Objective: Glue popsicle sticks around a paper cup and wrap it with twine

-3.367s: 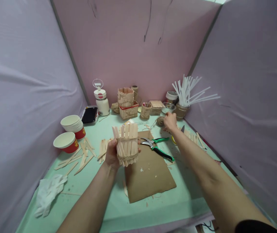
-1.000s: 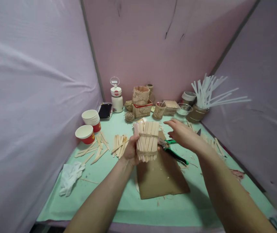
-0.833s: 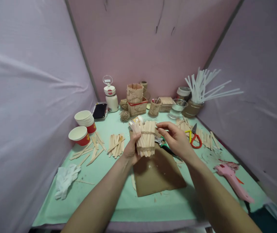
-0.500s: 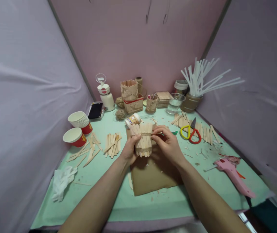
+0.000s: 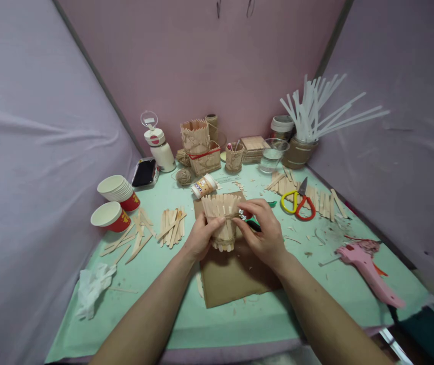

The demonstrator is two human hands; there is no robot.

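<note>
A cup covered in upright craft sticks (image 5: pixel 220 230) is held above a brown cardboard sheet (image 5: pixel 236 279), with twine bands (image 5: pixel 232 216) round its middle and lower part. My left hand (image 5: pixel 201 235) grips its left side, the thumb lying across the front near the upper band. At the right side, my right hand (image 5: pixel 264 230) has thumb and index finger pinched together on the upper band's twine. Behind that hand a tool with green and black handles (image 5: pixel 254 224) shows in part. A printed paper cup (image 5: pixel 204 186) lies on its side just beyond.
Loose craft sticks (image 5: pixel 172 228) and stacked red paper cups (image 5: pixel 111 217) sit left. To the right are scissors (image 5: pixel 297 202) and a pink glue gun (image 5: pixel 371 274). Along the back stand a white bottle (image 5: pixel 163 154), stick-covered containers (image 5: pixel 205 159) and a clear water bowl (image 5: pixel 272 157).
My right thumb and index finger have shifted down slightly along the cup's side, and the cup has turned a little. More of the green-handled tool shows behind the hand. The camera view has tilted slightly.
</note>
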